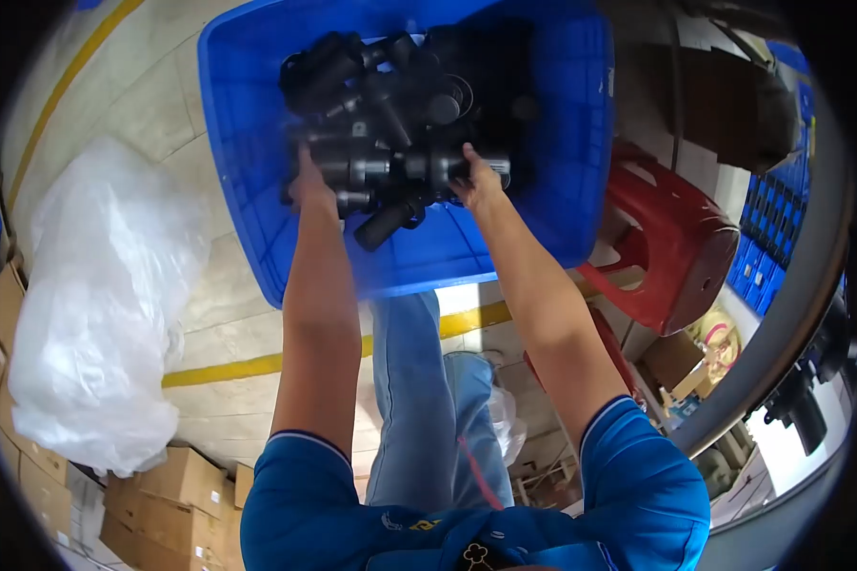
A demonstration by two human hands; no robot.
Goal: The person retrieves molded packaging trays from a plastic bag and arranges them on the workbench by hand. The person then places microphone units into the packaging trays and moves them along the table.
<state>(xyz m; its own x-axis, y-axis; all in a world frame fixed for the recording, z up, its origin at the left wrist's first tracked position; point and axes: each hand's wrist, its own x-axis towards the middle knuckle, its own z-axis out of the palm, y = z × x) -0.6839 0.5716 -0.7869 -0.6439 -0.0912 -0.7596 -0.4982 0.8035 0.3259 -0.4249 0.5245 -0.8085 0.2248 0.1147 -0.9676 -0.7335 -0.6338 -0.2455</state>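
Observation:
Both my hands reach into a blue plastic bin [248,214] that holds many black cylindrical parts [328,71], some with short side stubs. My left hand [312,181] closes on the left end of a black cylindrical part [357,171]; motion blurs it and its fingers are partly hidden. Over on the right, my right hand [479,179] grips another black cylinder [440,169], thumb on top and fingertips curled underneath. A loose black part with a side stub [386,225] lies tilted below and between my hands.
Beside the bin's right wall is a red plastic stool [681,252]. A large clear plastic bag [105,305] stands at the left, with cardboard boxes [167,495] below it. Yellow lines [233,369] mark the floor. More black parts [800,409] lie past a grey edge at right.

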